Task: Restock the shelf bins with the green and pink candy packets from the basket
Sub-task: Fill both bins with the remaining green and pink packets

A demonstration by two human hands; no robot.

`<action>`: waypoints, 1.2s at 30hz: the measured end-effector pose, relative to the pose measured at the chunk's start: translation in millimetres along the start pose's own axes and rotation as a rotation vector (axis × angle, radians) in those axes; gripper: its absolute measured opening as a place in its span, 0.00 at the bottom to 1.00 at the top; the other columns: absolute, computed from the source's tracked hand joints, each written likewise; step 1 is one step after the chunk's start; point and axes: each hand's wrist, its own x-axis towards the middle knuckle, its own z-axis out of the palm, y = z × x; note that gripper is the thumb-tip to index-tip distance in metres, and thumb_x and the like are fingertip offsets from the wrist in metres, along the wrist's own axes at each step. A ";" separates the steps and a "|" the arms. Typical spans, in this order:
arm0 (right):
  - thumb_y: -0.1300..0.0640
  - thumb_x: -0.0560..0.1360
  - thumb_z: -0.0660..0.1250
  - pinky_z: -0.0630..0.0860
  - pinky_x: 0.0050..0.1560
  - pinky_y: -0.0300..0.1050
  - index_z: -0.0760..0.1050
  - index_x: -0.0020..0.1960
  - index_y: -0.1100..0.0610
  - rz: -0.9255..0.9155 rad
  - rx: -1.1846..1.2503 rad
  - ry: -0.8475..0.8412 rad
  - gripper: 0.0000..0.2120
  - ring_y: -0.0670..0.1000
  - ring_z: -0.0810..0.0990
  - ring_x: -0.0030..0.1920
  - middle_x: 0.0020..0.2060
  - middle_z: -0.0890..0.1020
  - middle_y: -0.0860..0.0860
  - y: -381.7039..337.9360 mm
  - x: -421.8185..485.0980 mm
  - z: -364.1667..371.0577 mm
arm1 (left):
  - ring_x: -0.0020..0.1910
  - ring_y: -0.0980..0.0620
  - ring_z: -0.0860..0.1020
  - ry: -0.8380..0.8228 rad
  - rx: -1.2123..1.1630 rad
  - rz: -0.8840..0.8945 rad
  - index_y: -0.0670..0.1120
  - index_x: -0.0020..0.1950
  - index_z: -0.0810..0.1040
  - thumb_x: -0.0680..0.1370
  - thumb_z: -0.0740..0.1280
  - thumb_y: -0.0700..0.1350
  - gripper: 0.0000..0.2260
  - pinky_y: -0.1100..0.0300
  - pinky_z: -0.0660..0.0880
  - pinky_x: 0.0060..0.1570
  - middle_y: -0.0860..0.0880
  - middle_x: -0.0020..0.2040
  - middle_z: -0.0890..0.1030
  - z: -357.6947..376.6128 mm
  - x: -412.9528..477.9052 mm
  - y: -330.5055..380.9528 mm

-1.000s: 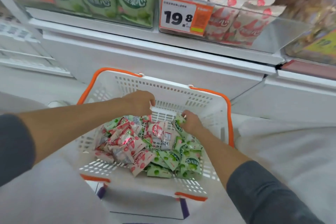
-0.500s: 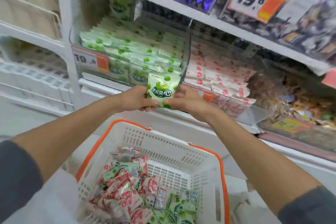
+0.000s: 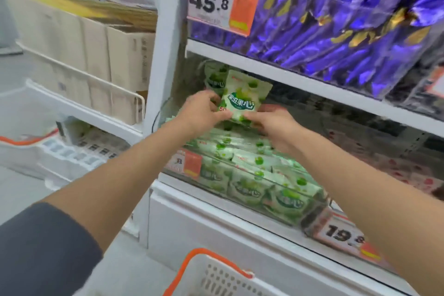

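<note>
Green packet (image 3: 242,101), upright, hangs over the far end of the bin (image 3: 310,214), pinched at its lower corners by left hand (image 3: 201,110) and right hand (image 3: 271,120), close together. Light, soft and likely slick film, it seems best held by the sealed edges. White Chinese characters cross its green badge; upper tag (image 3: 211,2) reads 45.8, lower tag (image 3: 343,233), near right, 19.8
</note>
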 end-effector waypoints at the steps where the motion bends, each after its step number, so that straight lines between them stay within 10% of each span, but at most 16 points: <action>1: 0.57 0.69 0.77 0.79 0.49 0.45 0.77 0.62 0.60 -0.007 -0.029 0.044 0.23 0.53 0.82 0.52 0.54 0.83 0.54 2.5 17.4 6.5 | 0.51 0.48 0.80 0.032 0.102 0.017 0.44 0.61 0.78 0.74 0.72 0.55 0.20 0.53 0.77 0.53 0.47 0.52 0.83 -0.5 9.5 -9.2; 9: 0.59 0.70 0.74 0.74 0.41 0.37 0.80 0.56 0.56 -0.176 -0.289 0.212 0.15 0.48 0.78 0.44 0.46 0.81 0.51 -12.7 122.9 44.8 | 0.48 0.39 0.78 -0.138 0.574 0.133 0.43 0.50 0.77 0.84 0.54 0.47 0.14 0.49 0.76 0.49 0.41 0.47 0.80 16.8 36.7 -49.2; 14: 0.59 0.68 0.75 0.79 0.54 0.45 0.80 0.56 0.62 -0.179 -0.341 0.237 0.17 0.52 0.81 0.50 0.50 0.83 0.55 -14.6 142.0 69.0 | 0.48 0.41 0.77 -0.108 0.714 0.252 0.44 0.53 0.77 0.83 0.55 0.42 0.11 0.47 0.76 0.50 0.42 0.48 0.79 17.8 33.1 -49.2; 20: 0.56 0.74 0.69 0.73 0.42 0.40 0.80 0.51 0.60 -0.248 -0.490 0.316 0.09 0.53 0.82 0.49 0.49 0.83 0.55 -6.8 142.3 72.4 | 0.47 0.42 0.77 -0.084 0.678 0.283 0.43 0.52 0.78 0.83 0.56 0.41 0.11 0.48 0.75 0.49 0.43 0.47 0.79 17.4 31.9 -50.9; 27: 0.46 0.73 0.71 0.71 0.53 0.40 0.73 0.65 0.57 -0.245 -0.510 0.307 0.26 0.53 0.77 0.60 0.62 0.77 0.52 0.4 137.6 68.2 | 0.46 0.43 0.76 -0.098 0.606 0.267 0.42 0.50 0.78 0.83 0.55 0.42 0.12 0.52 0.72 0.46 0.43 0.45 0.79 14.6 29.9 -51.9; 36: 0.55 0.74 0.71 0.72 0.45 0.41 0.75 0.53 0.51 -0.331 -0.524 0.224 0.09 0.48 0.76 0.42 0.38 0.76 0.46 5.1 49.8 35.9 | 0.52 0.45 0.79 0.075 0.303 0.086 0.46 0.57 0.80 0.80 0.63 0.48 0.10 0.50 0.77 0.49 0.47 0.51 0.82 0.5 0.8 -23.7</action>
